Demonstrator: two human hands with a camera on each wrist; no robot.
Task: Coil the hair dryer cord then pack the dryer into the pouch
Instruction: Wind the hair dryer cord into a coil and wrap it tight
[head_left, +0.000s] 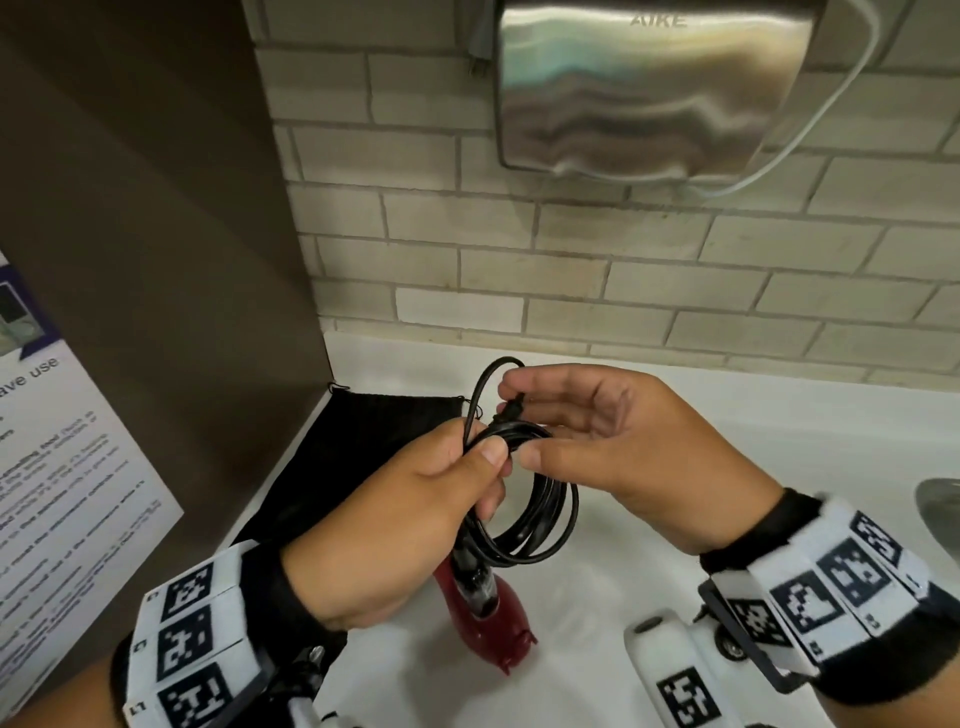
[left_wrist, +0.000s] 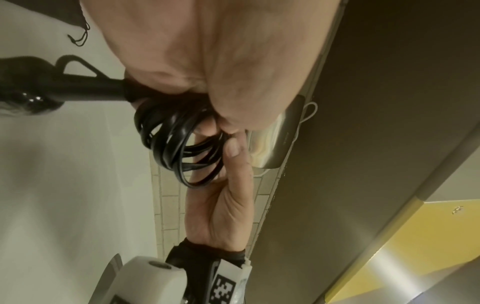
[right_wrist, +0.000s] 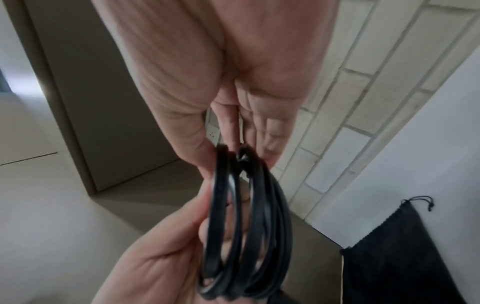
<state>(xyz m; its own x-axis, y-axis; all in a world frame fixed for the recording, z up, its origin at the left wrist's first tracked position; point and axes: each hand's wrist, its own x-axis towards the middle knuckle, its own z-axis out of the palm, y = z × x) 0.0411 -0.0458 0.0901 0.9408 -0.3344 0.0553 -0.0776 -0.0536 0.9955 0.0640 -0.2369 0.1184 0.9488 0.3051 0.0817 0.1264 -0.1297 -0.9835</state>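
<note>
Several springy loops of black cord (head_left: 540, 499) sit bunched in the left hand (head_left: 410, 525), the right hand (head_left: 613, 441) pinching its stiff plug end, likeliest to uncoil unless gripped across all loops.

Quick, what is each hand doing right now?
Left hand: grips the coiled cord.
Right hand: pinches the cord's end near the coil.

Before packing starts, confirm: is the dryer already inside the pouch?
No: the red dryer hangs below the left hand, outside the black pouch, which lies flat on the counter.
</note>
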